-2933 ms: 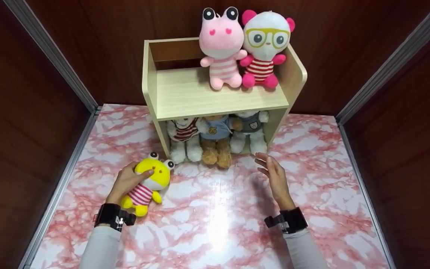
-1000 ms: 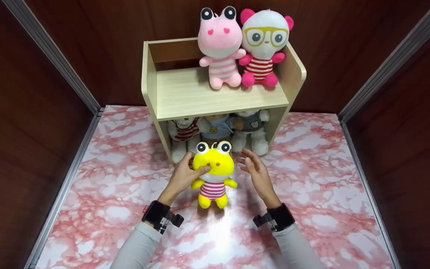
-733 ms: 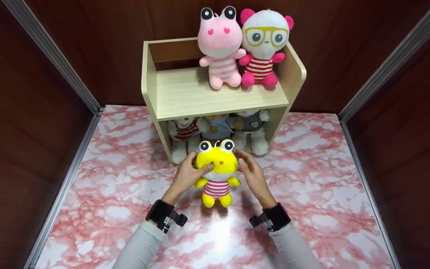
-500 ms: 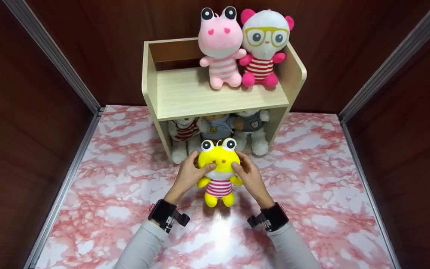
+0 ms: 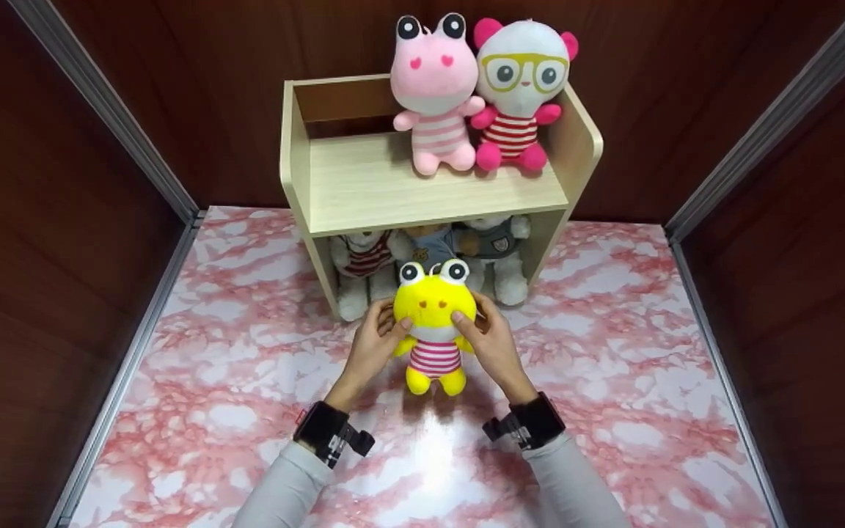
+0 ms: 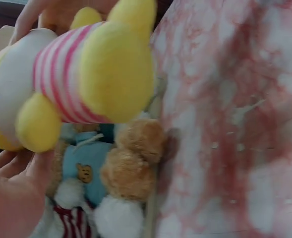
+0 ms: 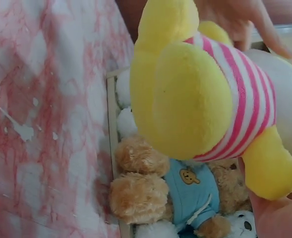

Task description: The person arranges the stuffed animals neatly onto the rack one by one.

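A yellow frog plush toy [image 5: 435,359] with big white-rimmed eyes and a pink-striped body is held upright in front of the shelf's lower compartment. My left hand [image 5: 370,348] grips one side of its head, thumb on the cheek in front and fingers behind. On the opposite side my right hand [image 5: 496,345] holds the head the same way. In the left wrist view the frog's legs and striped belly [image 6: 69,74] hang above the surface, the left palm [image 6: 17,203] beside the head. From the right wrist, the plush's feet [image 7: 193,104] cover part of the bears behind.
The pale wooden shelf [image 5: 364,180] stands at the back. A pink frog plush [image 5: 437,88] and a panda plush with glasses [image 5: 525,81] sit on its top right. Below are three teddy bears, including one in a blue shirt [image 7: 190,188]. Dark panels [image 5: 63,220] enclose the marbled surface.
The left hand has carried the yellow frog from the left to the middle and straightened it upright. The right hand has closed in and taken hold of the head; the toy has shifted slightly towards the shelf.
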Motion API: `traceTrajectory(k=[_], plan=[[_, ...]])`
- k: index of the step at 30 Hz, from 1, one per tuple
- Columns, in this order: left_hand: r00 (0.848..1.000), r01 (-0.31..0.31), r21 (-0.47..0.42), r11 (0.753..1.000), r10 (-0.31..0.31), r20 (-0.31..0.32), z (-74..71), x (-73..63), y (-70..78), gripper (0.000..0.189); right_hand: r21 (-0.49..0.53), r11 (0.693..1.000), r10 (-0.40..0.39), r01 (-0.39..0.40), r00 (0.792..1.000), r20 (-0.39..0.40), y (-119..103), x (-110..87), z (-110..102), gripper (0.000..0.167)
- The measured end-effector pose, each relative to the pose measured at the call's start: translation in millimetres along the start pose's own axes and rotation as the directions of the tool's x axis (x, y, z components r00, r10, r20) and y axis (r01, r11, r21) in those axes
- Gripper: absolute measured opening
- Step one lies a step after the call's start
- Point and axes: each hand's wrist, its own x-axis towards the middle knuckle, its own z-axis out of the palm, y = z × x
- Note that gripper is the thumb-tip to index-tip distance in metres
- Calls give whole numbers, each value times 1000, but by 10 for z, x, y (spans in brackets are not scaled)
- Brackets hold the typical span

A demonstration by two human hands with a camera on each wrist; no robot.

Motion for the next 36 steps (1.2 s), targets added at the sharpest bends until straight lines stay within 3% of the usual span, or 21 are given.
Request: traceTrajectory(k=[5, 10, 17, 21, 25, 27, 31, 36], plan=[[998, 36, -67, 997, -33, 47, 20, -127, -103, 61, 18, 998, -67, 67, 997, -24, -4, 51, -12, 53], [997, 63, -18, 998, -62, 48, 77, -178, -153, 67, 28, 992, -122, 124, 991, -45, -43, 75, -9, 55], [997, 77, 54, 996, -76, -25, 163, -228, 220, 57, 56, 989, -134, 137, 989, -60, -65, 87, 19, 55], [995, 62, 113, 992, -53, -81, 186, -192, 144, 48, 71, 988, -131, 135, 990, -50, -78, 90, 15, 55], [990, 33, 118, 992, -17, -138, 193, -134, -9, 41, 108, 982, -152, 153, 988, -21, -85, 82, -20, 59], [986, 1, 100, 995, 16, -165, 172, -113, 3, 39, 143, 974, -177, 176, 984, -7, -73, 77, -53, 60], [967, -97, 135, 986, 125, -220, 88, -33, 131, 37, 198, 955, -223, 220, 975, -7, -15, 78, -136, 59], [934, -198, 243, 950, 258, -246, -35, 119, 391, 37, 186, 958, -215, 218, 976, -38, 68, 75, -219, 48]])
